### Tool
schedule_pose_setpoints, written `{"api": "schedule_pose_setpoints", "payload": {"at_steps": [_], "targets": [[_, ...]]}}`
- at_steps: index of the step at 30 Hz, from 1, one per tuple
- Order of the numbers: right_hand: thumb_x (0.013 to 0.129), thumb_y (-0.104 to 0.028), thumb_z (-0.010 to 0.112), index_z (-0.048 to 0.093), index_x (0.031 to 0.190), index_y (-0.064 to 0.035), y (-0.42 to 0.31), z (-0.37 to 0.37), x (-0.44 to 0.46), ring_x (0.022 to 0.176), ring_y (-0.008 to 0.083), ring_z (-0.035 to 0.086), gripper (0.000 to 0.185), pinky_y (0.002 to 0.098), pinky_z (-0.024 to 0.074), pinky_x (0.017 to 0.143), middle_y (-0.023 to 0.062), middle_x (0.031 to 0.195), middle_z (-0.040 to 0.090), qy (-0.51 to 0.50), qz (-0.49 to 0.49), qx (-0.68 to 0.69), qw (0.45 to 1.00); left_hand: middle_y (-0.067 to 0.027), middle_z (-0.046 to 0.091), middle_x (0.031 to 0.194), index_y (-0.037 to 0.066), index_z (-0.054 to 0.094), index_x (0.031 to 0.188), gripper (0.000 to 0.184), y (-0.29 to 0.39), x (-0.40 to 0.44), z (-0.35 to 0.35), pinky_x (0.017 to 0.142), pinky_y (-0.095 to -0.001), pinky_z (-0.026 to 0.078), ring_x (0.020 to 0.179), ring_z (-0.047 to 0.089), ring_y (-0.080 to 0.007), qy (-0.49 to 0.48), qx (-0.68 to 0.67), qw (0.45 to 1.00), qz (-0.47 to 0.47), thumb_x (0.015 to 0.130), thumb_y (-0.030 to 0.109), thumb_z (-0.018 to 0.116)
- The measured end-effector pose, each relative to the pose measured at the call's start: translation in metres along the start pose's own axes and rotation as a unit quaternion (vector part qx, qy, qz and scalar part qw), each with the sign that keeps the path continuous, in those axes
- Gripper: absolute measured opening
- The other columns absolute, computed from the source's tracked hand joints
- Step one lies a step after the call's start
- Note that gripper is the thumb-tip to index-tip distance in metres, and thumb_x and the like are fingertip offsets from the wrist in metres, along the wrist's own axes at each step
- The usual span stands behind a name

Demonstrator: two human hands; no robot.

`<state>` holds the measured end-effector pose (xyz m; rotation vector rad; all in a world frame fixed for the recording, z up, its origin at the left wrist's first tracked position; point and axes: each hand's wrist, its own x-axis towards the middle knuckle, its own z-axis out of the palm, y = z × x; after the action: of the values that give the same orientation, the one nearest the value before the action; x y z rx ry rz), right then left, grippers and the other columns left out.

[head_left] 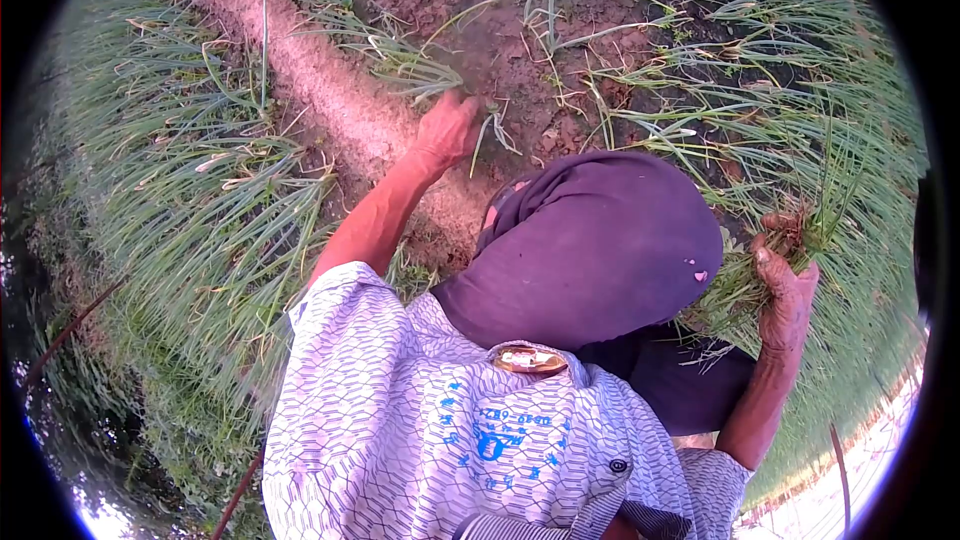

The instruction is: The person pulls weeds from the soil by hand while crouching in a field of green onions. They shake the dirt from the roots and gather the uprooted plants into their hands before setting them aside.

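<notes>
Grass bunch point(738, 290), green with a tangle of brown, root-like ends, sits in the grip of the right hand point(786, 288), at the right of the view. This hand is closed around the bunch, with the thumb laid across it; loose blades spill out on both sides of the grip, some toward the raised knee and others up and outward past the fingertips. The bunch lies just beside the knee in dark purple trousers point(600, 240), and behind it spreads a dense stand of long-leaved green plants point(820, 90).

Well apart from the bunch, on the far side of the knee, the left hand point(450, 128) reaches down to the ground. Its fingers are curled in and its knuckles face up; the fingertips are hidden, so I cannot tell whether it holds anything. A leafy clump point(415, 70) lies just beyond that hand, close to the knuckles, and a thin, drooping plant point(498, 130) stands just to its right.

Beside the left forearm runs a pale, pinkish strip of soil point(320, 80), slanting toward the upper left, with more green rows point(200, 170) to its left. Darker, sparsely planted soil point(500, 40) lies ahead of the left hand. Below, a light patterned shirt point(400, 420) bears blue print, and a shiny gold-coloured item point(530, 359) shows at the opening of its pocket.
</notes>
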<state>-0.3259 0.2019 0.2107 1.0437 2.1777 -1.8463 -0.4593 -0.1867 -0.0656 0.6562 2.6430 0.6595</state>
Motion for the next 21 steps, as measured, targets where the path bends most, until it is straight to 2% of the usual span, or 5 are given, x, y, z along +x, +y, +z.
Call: {"api": "schedule_pose_setpoints", "payload": {"at_steps": [13, 17, 18, 20, 21], "targets": [[0.073, -0.012, 0.071, 0.052, 0.120, -0.0004, -0.001, 0.002, 0.000, 0.088, 0.0120, 0.054, 0.052, 0.0267, 0.0431, 0.083, 0.0060, 0.108, 0.058, 0.005, -0.011, -0.010, 1.000, -0.0216, 0.050, 0.093, 0.001, 0.050, 0.093, 0.014, -0.007, -0.013, 0.037, 0.072, -0.0431, 0.049, 0.088, 0.055, -0.0368, 0.049, 0.096, 0.994, 0.006, 0.081, 0.008, 0.052], [0.072, -0.013, 0.072, 0.052, 0.121, -0.0004, 0.002, -0.005, -0.001, 0.088, 0.0124, 0.054, 0.054, 0.0268, 0.0428, 0.083, 0.0062, 0.109, 0.058, 0.003, 0.005, -0.005, 1.000, -0.0256, 0.053, 0.092, 0.000, 0.050, 0.094, 0.013, -0.020, -0.019, 0.034, 0.064, -0.0480, 0.048, 0.077, 0.056, -0.0428, 0.151, 0.047, 0.974, -0.165, 0.085, 0.010, 0.050], [0.072, -0.013, 0.072, 0.052, 0.121, -0.0004, 0.003, -0.006, -0.001, 0.088, 0.0125, 0.054, 0.054, 0.0267, 0.0428, 0.083, 0.0061, 0.109, 0.058, 0.006, 0.003, -0.008, 1.000, -0.0257, 0.054, 0.089, 0.000, 0.051, 0.091, 0.011, -0.032, -0.019, 0.030, 0.060, -0.0495, 0.046, 0.068, 0.056, -0.0441, 0.286, 0.040, 0.955, -0.067, 0.083, 0.008, 0.052], [0.072, -0.013, 0.072, 0.051, 0.121, -0.0004, 0.004, -0.005, 0.000, 0.089, 0.0127, 0.054, 0.055, 0.0266, 0.0428, 0.083, 0.0060, 0.109, 0.058, 0.006, -0.009, -0.012, 1.000, -0.0242, 0.056, 0.085, 0.001, 0.052, 0.089, 0.011, -0.053, -0.021, 0.014, 0.063, -0.0485, 0.045, 0.071, 0.055, -0.0434, 0.207, -0.115, 0.927, -0.292, 0.081, 0.008, 0.053], [0.072, -0.014, 0.071, 0.051, 0.121, -0.0005, 0.004, 0.000, 0.000, 0.088, 0.0126, 0.053, 0.054, 0.0263, 0.0427, 0.081, 0.0062, 0.109, 0.058, 0.015, -0.019, 0.008, 1.000, -0.0239, 0.056, 0.084, 0.001, 0.052, 0.088, 0.011, -0.061, -0.018, 0.006, 0.064, -0.0487, 0.045, 0.073, 0.055, -0.0432, 0.216, -0.096, 0.927, -0.291, 0.080, 0.009, 0.053]]}}
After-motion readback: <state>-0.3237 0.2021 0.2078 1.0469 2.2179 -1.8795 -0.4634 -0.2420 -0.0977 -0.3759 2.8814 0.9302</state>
